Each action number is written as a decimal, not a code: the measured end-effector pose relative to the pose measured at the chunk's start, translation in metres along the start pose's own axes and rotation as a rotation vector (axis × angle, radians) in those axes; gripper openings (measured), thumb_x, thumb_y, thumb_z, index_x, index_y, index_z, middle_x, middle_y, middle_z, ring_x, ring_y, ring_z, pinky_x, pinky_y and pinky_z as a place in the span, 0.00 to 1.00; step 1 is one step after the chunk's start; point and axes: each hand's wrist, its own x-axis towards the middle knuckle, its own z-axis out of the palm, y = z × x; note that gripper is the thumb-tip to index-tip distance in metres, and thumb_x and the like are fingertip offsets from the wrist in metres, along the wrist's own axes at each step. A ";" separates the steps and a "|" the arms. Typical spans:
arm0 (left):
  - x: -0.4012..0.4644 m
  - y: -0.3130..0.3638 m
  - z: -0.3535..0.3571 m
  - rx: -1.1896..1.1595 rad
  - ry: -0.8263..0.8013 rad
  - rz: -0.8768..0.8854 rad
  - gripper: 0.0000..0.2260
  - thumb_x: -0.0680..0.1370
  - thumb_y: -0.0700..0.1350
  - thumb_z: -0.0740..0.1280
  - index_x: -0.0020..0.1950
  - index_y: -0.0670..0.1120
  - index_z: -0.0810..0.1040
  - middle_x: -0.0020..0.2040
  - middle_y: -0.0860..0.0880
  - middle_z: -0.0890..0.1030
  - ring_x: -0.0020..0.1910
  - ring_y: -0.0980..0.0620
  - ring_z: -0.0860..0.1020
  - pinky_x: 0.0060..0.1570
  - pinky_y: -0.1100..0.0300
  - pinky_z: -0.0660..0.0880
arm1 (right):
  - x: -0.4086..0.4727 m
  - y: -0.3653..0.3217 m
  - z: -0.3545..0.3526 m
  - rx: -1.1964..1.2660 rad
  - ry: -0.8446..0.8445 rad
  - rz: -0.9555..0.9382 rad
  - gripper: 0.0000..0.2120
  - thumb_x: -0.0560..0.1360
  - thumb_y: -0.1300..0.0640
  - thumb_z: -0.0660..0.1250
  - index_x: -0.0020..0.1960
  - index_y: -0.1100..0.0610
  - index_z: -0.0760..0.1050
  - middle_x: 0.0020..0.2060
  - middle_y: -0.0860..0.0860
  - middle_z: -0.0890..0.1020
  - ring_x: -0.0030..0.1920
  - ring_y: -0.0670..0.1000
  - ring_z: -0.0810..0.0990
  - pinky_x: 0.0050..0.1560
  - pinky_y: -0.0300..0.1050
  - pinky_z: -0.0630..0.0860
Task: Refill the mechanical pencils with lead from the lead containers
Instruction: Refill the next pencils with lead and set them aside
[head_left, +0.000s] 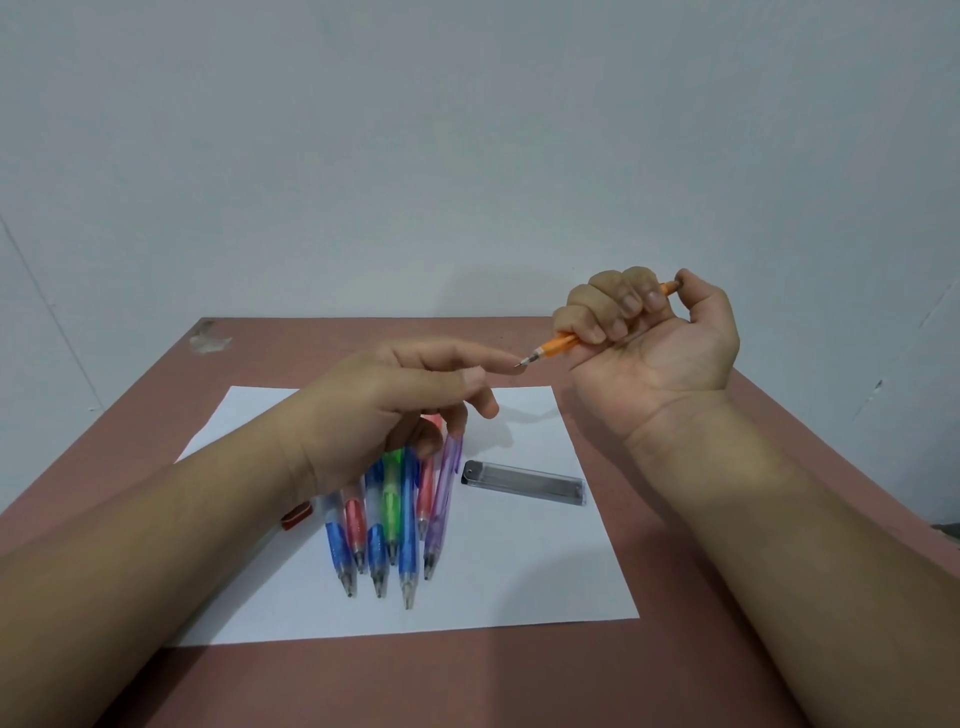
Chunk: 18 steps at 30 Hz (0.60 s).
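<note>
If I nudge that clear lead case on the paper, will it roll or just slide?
The lead case looks flat-sided and lies on its broad face on the white paper, so it would probably slide, not roll. It seems thin clear plastic, likely light. The smooth sheet may let it skid, or the sheet may shift with it.

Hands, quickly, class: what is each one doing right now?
Left hand: open, holding nothing, index fingertip at the tip of the orange pencil.
Right hand: closed around the orange pencil, thumb on its back end.
</note>
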 end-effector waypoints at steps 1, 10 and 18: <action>0.000 0.002 0.002 0.033 0.032 0.024 0.10 0.76 0.46 0.72 0.57 0.50 0.86 0.43 0.47 0.81 0.36 0.53 0.74 0.31 0.62 0.70 | 0.000 0.000 0.000 0.001 -0.001 0.003 0.19 0.79 0.46 0.52 0.33 0.55 0.61 0.30 0.49 0.62 0.26 0.50 0.59 0.30 0.42 0.60; -0.002 0.008 0.014 0.124 0.207 0.080 0.13 0.69 0.49 0.72 0.52 0.48 0.87 0.39 0.50 0.84 0.34 0.58 0.77 0.31 0.64 0.74 | -0.002 0.002 0.002 0.016 -0.009 0.014 0.19 0.79 0.47 0.52 0.33 0.55 0.61 0.30 0.49 0.62 0.26 0.50 0.59 0.29 0.42 0.61; -0.001 0.007 0.016 0.118 0.226 0.139 0.11 0.69 0.50 0.73 0.48 0.49 0.88 0.42 0.46 0.85 0.38 0.54 0.77 0.32 0.63 0.74 | -0.003 0.004 0.003 0.023 -0.017 0.023 0.19 0.79 0.47 0.52 0.32 0.55 0.61 0.30 0.49 0.62 0.26 0.50 0.60 0.29 0.42 0.61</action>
